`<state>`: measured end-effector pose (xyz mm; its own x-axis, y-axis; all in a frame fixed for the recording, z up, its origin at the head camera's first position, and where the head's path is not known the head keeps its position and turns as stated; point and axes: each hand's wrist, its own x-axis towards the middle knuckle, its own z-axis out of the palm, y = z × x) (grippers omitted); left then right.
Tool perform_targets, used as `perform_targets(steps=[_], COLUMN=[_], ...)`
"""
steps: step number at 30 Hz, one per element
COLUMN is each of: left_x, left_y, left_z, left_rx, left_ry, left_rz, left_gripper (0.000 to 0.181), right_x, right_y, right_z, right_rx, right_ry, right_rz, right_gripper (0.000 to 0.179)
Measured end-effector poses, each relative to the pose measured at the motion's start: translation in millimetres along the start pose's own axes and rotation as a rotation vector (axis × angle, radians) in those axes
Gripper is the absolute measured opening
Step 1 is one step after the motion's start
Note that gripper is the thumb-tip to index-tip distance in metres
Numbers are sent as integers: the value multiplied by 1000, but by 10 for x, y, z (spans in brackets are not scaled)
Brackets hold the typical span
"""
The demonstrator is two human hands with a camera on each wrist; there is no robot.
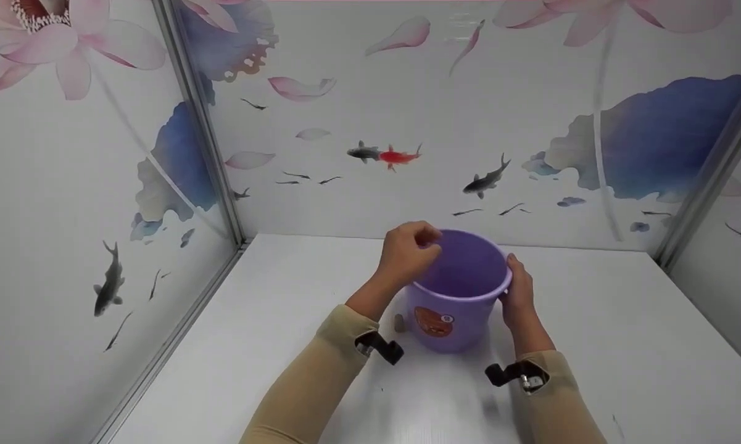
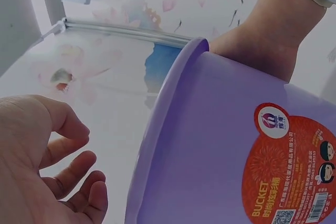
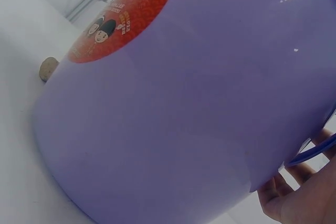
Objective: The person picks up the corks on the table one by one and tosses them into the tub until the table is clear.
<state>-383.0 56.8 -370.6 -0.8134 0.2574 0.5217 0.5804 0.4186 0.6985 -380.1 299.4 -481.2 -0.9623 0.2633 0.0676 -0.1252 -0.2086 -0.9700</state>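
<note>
A purple bucket [image 1: 456,320] with a red-orange label [image 2: 294,177] reading "BUCKET" is on the white table, its mouth facing up and its inside visible. My right hand [image 1: 519,290] holds it at the right side, thumb up at the rim. In the right wrist view, fingers [image 3: 270,198] of that hand lie against the bucket wall by a darker blue-purple handle [image 3: 315,151]. My left hand [image 1: 410,253] is raised at the left of the rim, fingers loosely bent. The left wrist view shows a gap between this hand and the bucket, with nothing in its fingers.
A small brown, stone-like lump [image 1: 400,323] lies on the table beside the bucket's left side. White panels [image 1: 321,203] printed with flowers and fish enclose the white table [image 1: 265,320] at the back and sides, with a metal strip [image 1: 203,135] at the left corner.
</note>
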Motion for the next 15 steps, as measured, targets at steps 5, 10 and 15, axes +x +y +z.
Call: perform_targets(steps=[5,10,15], left_x=[-82,-130,-179], left_y=[-68,-238,-421], left_z=[-106,-156,-224], left_rx=[-34,-65,-48], left_ry=[40,84,135], left_rz=[-24,-87,-115], left_gripper=[16,16,16], right_x=[2,7,1], right_y=[-11,-15,-12], right_z=[4,-7,5], right_rx=[-7,-16,-9], right_ry=[14,10,3], right_rz=[-6,-1,8], right_gripper=[60,62,60])
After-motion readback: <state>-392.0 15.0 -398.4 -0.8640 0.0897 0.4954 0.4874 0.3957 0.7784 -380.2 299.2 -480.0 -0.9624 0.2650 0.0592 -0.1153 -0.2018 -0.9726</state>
